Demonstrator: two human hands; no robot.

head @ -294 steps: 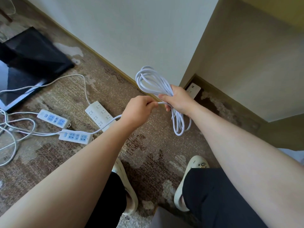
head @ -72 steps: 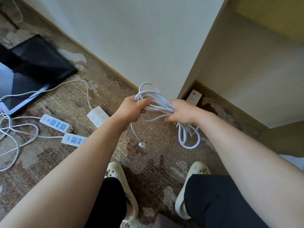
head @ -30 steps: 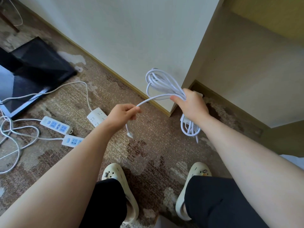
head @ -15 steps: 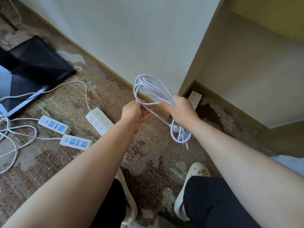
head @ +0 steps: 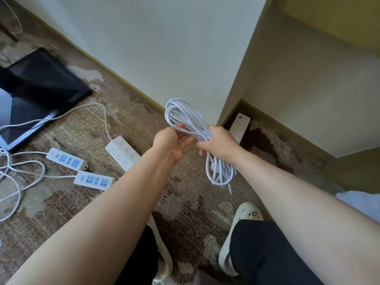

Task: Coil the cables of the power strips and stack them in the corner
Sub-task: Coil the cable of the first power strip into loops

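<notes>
1. Your right hand (head: 219, 144) is the grip here: fingers wrapped tight round the middle of the white cable bundle (head: 186, 120), loops fanning up toward the wall and more hanging below the fist.
2. Your left hand (head: 173, 140) is half spread, palm up, fingertips touching the upper loops w/o really clamping them. Looks like tidying the coil, not holding it.
3. Where the task stuff is: one power strip (head: 238, 127) already lies in the corner, just beyond your right hand. Three more sit on the carpet (head: 185, 212) to the left: a white strip (head: 123, 154) nearest, then two blue-faced strips (head: 66, 159) and (head: 94, 180), cables uncoiled and trailing off left.
4. Risk: hanging loops are uneven and a loose end dangles lowest. Ease the right fist and, prob, the coil slips and unwinds.
5. Risk: can't tell which strip this bundle belongs to, or where its plug is. If it's still joined to the corner strip, a tug could drag that strip out of place.
6. Risk: loose cables at left overlap each other, so lifting one strip may pull a neighbour along.
</notes>
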